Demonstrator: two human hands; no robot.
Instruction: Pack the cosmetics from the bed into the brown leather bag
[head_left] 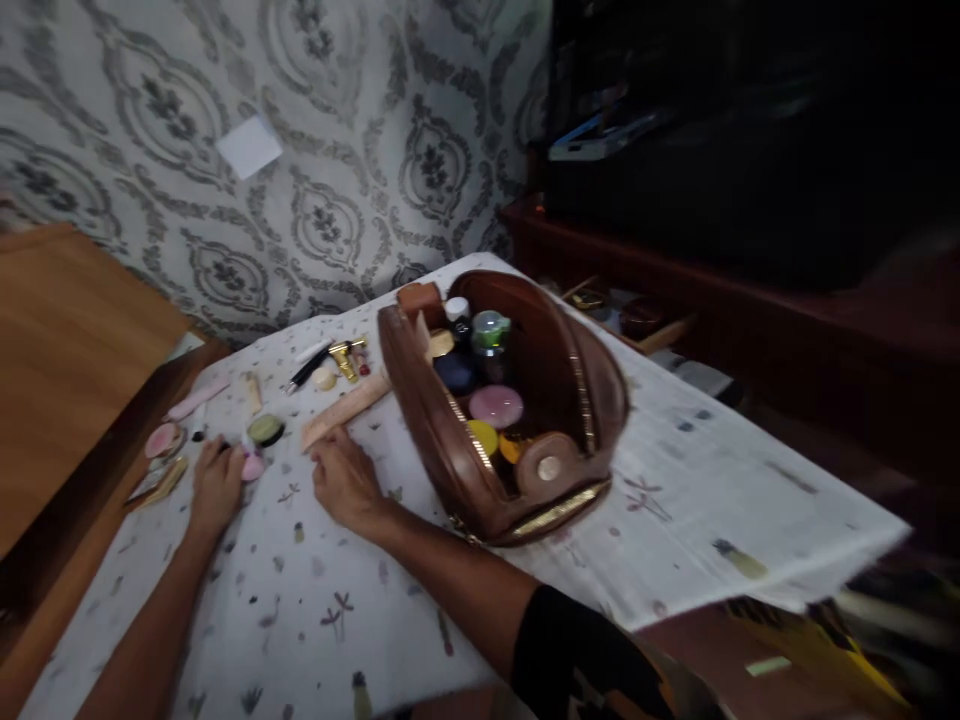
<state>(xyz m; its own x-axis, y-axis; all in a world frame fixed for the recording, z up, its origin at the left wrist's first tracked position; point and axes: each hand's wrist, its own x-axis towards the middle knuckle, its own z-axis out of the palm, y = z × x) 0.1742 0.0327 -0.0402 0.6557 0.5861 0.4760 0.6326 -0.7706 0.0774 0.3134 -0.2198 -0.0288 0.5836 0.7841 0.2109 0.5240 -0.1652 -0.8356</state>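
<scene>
Two hands | right hand [346, 487] released, fingertips touching peach stick [347, 409] | left hand [214, 487] grip unclear

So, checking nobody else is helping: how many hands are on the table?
2: left hand by the green-topped pot, right hand touching the peach stick, left of the brown bag.

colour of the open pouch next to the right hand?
Brown pouch with a gold zip, beside the right hand. It shows in the head view.
</scene>
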